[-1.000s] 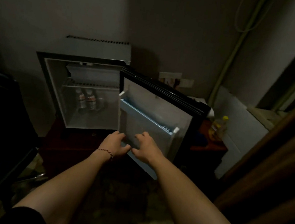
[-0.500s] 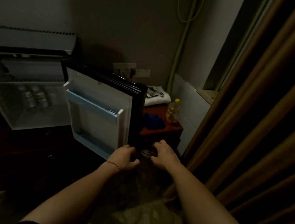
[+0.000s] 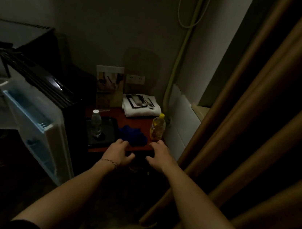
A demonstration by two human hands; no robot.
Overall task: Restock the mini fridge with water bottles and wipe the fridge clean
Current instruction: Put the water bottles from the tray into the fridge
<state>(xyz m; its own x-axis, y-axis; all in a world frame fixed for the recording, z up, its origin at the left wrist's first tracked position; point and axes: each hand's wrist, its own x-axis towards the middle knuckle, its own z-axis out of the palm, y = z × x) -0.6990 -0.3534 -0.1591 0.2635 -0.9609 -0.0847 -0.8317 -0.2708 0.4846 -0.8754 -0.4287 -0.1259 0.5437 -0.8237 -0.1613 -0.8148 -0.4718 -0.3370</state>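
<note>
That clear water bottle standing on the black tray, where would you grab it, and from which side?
Around its body, probably just below the white cap. The water bottle stands upright on the black tray, so a sideways wrap suits it. Come from the front with the left hand, which is nearer; the open fridge door crowds its left, the blue cloth its right.

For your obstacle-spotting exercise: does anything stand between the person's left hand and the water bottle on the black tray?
Nothing visible does. The left hand hovers at the near edge of the side table, fingers relaxed and empty. The water bottle stands upright on the black tray, with only bare tray between. The blue cloth lies to the right, off that path.
</note>
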